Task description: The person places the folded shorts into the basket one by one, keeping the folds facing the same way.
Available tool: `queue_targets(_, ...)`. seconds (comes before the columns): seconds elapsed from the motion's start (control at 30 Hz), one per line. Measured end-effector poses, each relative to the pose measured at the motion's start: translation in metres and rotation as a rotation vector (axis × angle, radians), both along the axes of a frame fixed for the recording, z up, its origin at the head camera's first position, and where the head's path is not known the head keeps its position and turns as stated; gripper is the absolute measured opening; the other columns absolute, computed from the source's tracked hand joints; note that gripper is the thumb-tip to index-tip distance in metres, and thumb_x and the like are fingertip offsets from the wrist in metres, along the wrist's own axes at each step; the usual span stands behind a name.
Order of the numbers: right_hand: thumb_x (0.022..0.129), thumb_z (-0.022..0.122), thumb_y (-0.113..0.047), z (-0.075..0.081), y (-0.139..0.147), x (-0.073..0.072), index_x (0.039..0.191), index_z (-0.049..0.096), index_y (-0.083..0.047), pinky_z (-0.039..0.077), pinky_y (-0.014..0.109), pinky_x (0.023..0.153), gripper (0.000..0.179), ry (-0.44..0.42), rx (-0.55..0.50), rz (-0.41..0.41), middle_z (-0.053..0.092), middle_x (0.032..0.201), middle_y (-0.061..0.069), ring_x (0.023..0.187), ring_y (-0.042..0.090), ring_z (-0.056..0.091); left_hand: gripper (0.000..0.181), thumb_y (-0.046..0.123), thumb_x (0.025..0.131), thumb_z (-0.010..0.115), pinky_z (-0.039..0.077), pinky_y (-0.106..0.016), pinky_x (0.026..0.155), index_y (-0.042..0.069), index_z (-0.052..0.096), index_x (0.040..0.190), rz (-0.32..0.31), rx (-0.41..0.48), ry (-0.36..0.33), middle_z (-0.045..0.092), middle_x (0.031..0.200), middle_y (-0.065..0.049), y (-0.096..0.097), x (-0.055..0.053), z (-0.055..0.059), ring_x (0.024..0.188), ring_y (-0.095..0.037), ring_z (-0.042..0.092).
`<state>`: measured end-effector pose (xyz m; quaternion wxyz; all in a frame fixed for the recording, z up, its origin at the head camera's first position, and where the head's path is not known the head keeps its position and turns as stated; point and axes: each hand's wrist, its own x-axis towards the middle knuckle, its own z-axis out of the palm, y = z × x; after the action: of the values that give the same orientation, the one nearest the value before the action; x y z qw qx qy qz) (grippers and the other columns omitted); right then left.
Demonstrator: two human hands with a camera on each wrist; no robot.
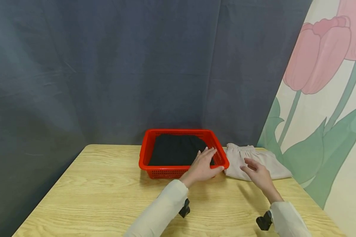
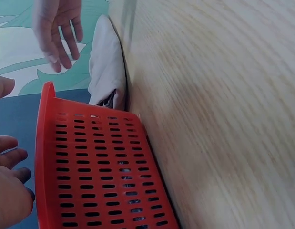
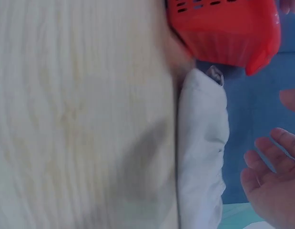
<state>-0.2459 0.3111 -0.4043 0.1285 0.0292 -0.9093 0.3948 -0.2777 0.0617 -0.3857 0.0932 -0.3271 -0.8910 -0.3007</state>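
A red plastic basket [image 1: 166,172] with slotted walls stands at the back of the table, with folded black cloth [image 1: 175,149] lying inside. My left hand [image 1: 202,166] is over the basket's front right corner, its fingers extended above the opening. To the right of the basket lies a folded pale garment [image 1: 240,161] with a gathered, elastic-looking edge. Over that garment's front my right hand [image 1: 258,176] hovers, fingers loosely bent and nothing in them. From the right wrist, the garment [image 3: 202,152] shows as a low, soft stack beside the basket [image 3: 228,36].
The light wood table [image 1: 101,197] extends in front and to the left. A dark blue-grey curtain [image 1: 130,65] hangs right behind it. Along the right side runs a wall [image 1: 344,158] painted with pink tulips. Black wrist cameras [image 1: 264,221] sit at both sleeves.
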Motion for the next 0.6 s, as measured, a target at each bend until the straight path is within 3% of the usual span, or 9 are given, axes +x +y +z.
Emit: queue_targets(0.6, 0.094, 0.063, -0.028, -0.014, 0.009, -0.009, 0.138, 0.044, 0.009, 0.037, 0.063, 0.095, 0.061, -0.073, 0.146, 0.018, 0.04, 0.139, 0.035, 0.124, 0.055, 0.037, 0.071, 0.049, 0.091, 0.061, 0.013, -0.043, 0.115, 0.01, 0.041, 0.148, 0.069, -0.093, -0.01, 0.035, 0.153, -0.004, 0.017, -0.01, 0.002, 0.143, -0.022, 0.022)
